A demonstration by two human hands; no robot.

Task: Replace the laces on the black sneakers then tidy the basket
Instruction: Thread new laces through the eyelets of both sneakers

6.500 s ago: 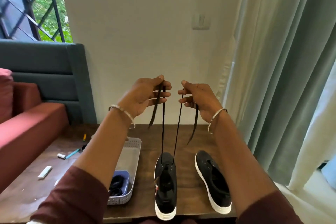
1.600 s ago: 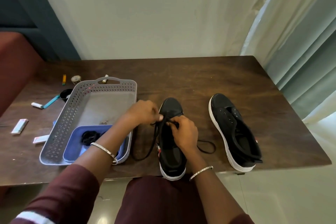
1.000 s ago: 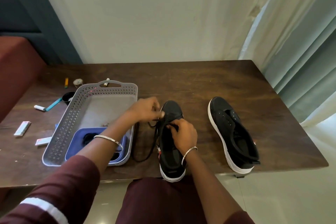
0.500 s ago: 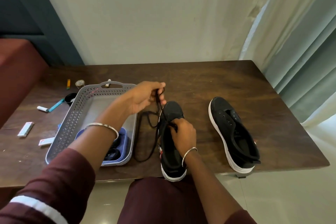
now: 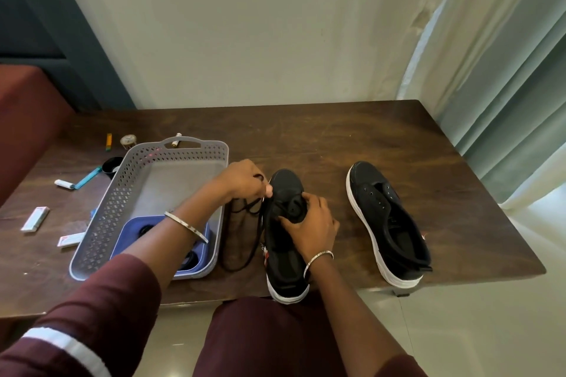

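Left hand [image 5: 245, 182] pinches the lace [image 5: 242, 254], right hand [image 5: 311, 222] grips the sneaker [image 5: 286, 266]; slack looped below the fingers [image 5: 268, 190] could snag.

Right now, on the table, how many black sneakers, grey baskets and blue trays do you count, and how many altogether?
Black sneakers: 2
Grey basket: 1
Blue tray, inside the basket: 1
Total: 4
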